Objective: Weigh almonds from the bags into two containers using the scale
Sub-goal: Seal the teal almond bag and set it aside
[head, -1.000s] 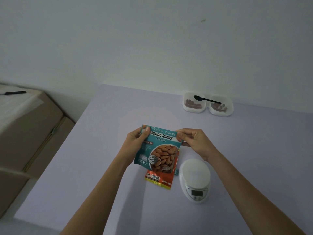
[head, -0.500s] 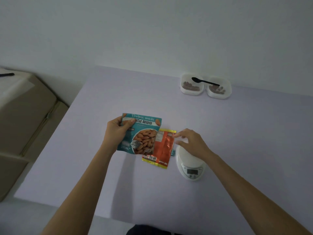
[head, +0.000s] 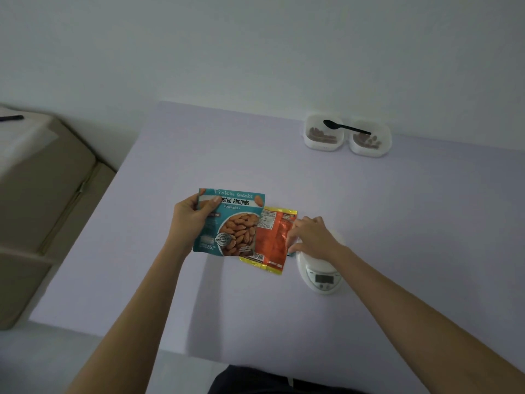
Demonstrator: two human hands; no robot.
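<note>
My left hand [head: 189, 220] grips a teal roasted-almonds bag [head: 235, 226] by its upper left corner, holding it just above the lilac table [head: 255, 308]. An orange bag [head: 274, 240] lies flat beside it, partly under the teal bag. My right hand [head: 311, 234] pinches the orange bag's right edge, its wrist over the white scale [head: 322, 275]. Two white containers, one on the left [head: 324, 136] and one on the right [head: 370, 142], stand at the back right with some almonds inside. A black spoon [head: 345, 127] lies across their rims.
A beige cabinet [head: 42, 194] stands left of the table with a black pen [head: 11, 118] on top. A white wall runs directly behind the table. A small teal scrap [head: 291, 253] shows by the scale.
The right hand let go of the teal bag's top and dropped to the orange bag's right edge. The left hand carried the teal bag leftward, uncovering the orange bag.
</note>
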